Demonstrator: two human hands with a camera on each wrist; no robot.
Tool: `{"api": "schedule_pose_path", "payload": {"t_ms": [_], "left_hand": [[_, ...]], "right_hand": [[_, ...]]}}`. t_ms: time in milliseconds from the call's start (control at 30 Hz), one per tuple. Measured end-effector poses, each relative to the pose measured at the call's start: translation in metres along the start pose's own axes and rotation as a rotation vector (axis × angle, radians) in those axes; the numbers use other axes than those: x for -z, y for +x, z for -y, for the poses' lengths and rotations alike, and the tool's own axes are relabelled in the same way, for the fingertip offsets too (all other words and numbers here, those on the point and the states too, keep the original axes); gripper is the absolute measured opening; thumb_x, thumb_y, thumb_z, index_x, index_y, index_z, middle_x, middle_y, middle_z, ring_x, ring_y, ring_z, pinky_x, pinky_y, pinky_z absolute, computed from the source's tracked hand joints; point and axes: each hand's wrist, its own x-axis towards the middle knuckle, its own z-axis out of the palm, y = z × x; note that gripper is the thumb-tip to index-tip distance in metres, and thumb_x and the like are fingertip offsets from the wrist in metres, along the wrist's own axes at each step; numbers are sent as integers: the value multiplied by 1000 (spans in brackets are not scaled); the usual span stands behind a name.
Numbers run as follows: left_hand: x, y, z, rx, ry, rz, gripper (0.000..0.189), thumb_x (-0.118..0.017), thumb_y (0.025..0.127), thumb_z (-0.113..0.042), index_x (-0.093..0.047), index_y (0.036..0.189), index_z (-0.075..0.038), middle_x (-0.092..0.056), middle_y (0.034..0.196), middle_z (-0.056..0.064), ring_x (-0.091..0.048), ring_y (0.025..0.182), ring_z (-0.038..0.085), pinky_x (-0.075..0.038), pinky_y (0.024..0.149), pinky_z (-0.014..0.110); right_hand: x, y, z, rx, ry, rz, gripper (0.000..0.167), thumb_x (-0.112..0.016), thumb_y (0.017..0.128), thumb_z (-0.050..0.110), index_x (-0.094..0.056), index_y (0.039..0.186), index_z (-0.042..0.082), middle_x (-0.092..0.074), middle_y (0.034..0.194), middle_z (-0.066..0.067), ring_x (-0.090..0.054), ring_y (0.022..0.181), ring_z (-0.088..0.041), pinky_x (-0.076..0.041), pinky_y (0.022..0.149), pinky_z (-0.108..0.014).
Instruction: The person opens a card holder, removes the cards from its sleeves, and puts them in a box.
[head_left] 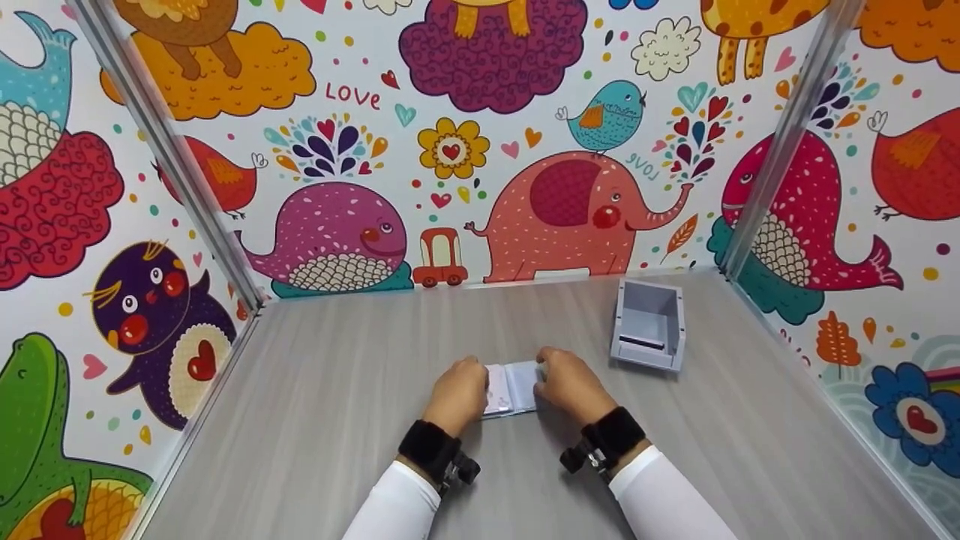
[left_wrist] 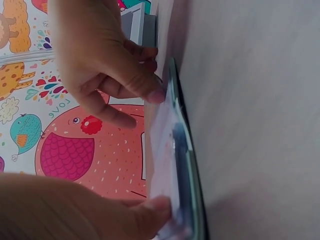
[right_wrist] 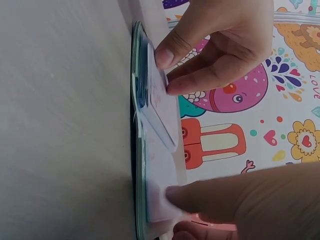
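- While the small booklet [head_left: 513, 390] is lying unfolded on the table [head_left: 337, 390] between the two hands, its fold is running roughly away from the person.
- On its left half, we are noting a thick page stack [right_wrist: 159, 95]; the left hand [head_left: 457, 394] is pinching it narrowly between thumb and forefinger, presumably to prevent it from flipping over.
- On its right half, the right hand [head_left: 570, 384] is resting its thumb on the page [right_wrist: 159, 172], with the forefinger standing off it; we are judging this contact to be flattening that side. We are unable to tell whether the remaining fingers are gripping the edge.
- Beyond the right hand, a grey box [head_left: 645, 356] is standing hollow side up, apparently placed outside the hands' working space. We are failing to identify the dark strip [head_left: 642, 343] inside.
- We are finding the page print too faint to read; the hands are covering both outer ends in the head view, and the white sleeves [head_left: 397, 506] are running out of frame.
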Motion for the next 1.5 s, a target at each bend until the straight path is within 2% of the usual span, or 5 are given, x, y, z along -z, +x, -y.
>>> {"api": "schedule_pose_path", "payload": {"t_ms": [200, 467, 700, 1133, 1500], "left_hand": [[2, 1, 2, -1, 30, -8, 12, -87, 86, 0, -78, 82, -6, -72, 90, 9, -72, 84, 30, -63, 77, 48], [0, 0, 2, -9, 60, 21, 12, -92, 88, -5, -79, 86, -6, -74, 92, 9, -74, 87, 29, -64, 79, 47], [3, 0, 2, -26, 58, 24, 9, -85, 93, -5, -79, 86, -6, -74, 90, 8, -70, 82, 25, -62, 77, 45], [0, 1, 2, -69, 13, 0, 16, -93, 85, -7, -78, 81, -9, -76, 86, 7, -68, 76, 24, -60, 74, 44], [-5, -3, 1, -120, 34, -47, 19, -93, 81, -6, -75, 77, -10, -71, 87, 6, -71, 82, 29, -61, 76, 46]], "right_hand": [[-2, 3, 9, 62, 130, -17, 21, -79, 92, 4, -79, 110, -5, -79, 90, -11, -71, 84, -21, -64, 82, -46], [-16, 1, 12, 128, 246, 6, 20, -76, 91, 1, -79, 109, -6, -82, 94, -13, -74, 85, -20, -64, 80, -40], [-23, 3, 5, 39, 295, 65, 21, -76, 93, 3, -79, 112, -5, -81, 95, -12, -70, 78, -14, -61, 72, -31], [-26, 6, 1, 19, 330, 55, 27, -76, 95, 2, -79, 119, -9, -83, 100, -17, -72, 83, -17, -61, 74, -29], [-28, 6, -1, -85, 476, 77, 35, -73, 95, 3, -78, 127, -9, -81, 95, -9, -66, 69, -10, -53, 60, -21]]}}
